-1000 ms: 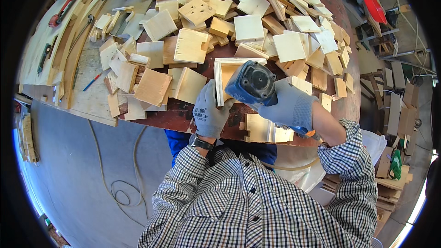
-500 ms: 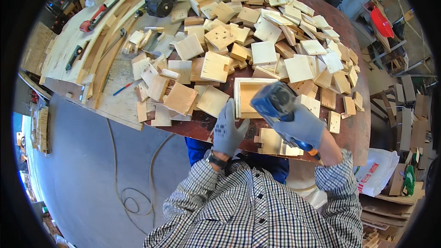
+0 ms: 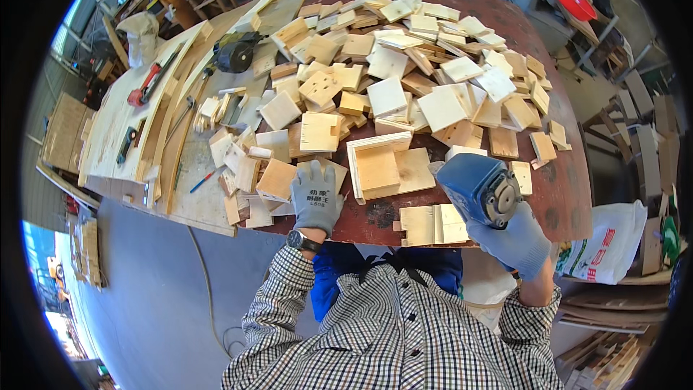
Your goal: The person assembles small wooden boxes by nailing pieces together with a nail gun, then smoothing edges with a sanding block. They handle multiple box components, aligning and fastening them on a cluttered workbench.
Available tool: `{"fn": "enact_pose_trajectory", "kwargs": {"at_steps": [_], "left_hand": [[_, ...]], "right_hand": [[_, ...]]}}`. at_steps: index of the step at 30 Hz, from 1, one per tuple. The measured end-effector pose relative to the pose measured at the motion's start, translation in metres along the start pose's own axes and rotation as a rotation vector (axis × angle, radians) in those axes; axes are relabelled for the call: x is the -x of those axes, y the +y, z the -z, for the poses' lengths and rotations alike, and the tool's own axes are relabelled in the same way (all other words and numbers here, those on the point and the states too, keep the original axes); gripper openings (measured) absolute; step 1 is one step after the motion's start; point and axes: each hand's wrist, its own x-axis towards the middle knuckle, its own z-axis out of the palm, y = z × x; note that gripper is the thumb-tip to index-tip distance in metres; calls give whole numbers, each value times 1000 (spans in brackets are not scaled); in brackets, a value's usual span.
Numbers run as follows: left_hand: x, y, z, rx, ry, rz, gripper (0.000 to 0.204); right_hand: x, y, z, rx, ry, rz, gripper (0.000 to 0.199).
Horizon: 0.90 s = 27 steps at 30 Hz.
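Both my hands wear grey gloves. My right hand (image 3: 514,240) is closed round a blue nail gun (image 3: 478,186), raised over the front right of the table. My left hand (image 3: 316,198) rests with fingers stretched over loose wooden blocks, its fingertips on a pale block (image 3: 338,170). Between the hands sits a small, partly joined wooden box (image 3: 377,172) with upright sides showing at its left and back. A flat square board (image 3: 416,171) lies against its right. Closer to me, notched wooden pieces (image 3: 426,224) lie at the table edge.
A large heap of wooden blocks (image 3: 386,63) covers the dark red table (image 3: 559,173). At the left are a black and yellow power tool (image 3: 234,52), a red-handled tool (image 3: 144,85), a blue pen (image 3: 203,182) and long boards. A white sack (image 3: 605,244) stands at right.
My left hand has moved left, off the box onto the loose blocks. The nail gun has shifted right and toward me, away from the box. The box sits turned, its inside more exposed.
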Motion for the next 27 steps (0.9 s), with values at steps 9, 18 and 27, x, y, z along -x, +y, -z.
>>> {"fn": "enact_pose_trajectory", "kwargs": {"at_steps": [9, 18, 27], "left_hand": [[6, -9, 1, 32, -4, -141, 79], [-12, -12, 13, 132, -25, -191, 85], [4, -4, 58, 432, 462, 21, 87]], "right_hand": [[4, 13, 0, 18, 44, 46, 41], [2, 15, 0, -31, 63, 135, 29], [3, 40, 10, -146, 63, 81, 24]]}}
